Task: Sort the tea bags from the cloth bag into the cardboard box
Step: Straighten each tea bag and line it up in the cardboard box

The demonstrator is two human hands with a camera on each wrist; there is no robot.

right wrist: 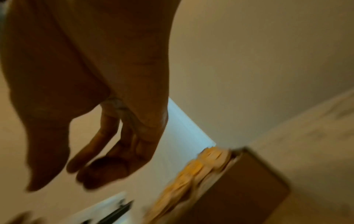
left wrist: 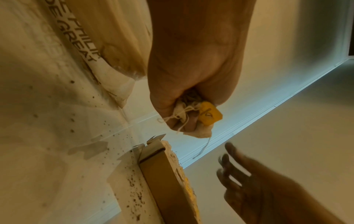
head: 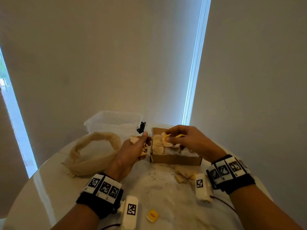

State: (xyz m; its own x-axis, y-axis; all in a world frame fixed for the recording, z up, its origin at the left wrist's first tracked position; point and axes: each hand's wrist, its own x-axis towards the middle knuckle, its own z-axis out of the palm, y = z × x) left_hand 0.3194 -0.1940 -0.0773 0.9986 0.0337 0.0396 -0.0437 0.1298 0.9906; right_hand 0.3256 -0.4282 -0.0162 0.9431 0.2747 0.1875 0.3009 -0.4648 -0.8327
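Observation:
The brown cardboard box [head: 176,159] sits mid-table with several pale tea bags [head: 157,146] and yellow tags lying in it. Just left of the box, my left hand [head: 142,141] grips a bunch of tea bags [left wrist: 191,118] with strings and a yellow tag [left wrist: 208,113] sticking out of the fist. My right hand [head: 169,136] hovers over the box's far left part. Its fingers [right wrist: 95,159] are loosely spread and hold nothing. The beige cloth bag [head: 93,151] lies crumpled and open-mouthed to the left.
A few loose tea bags [head: 182,175] lie in front of the box, and a single yellow tag [head: 152,215] lies near the table's front edge. Tea crumbs dot the white tabletop [head: 157,193]. A clear plastic tub [head: 114,122] and a black clip [head: 141,127] stand behind.

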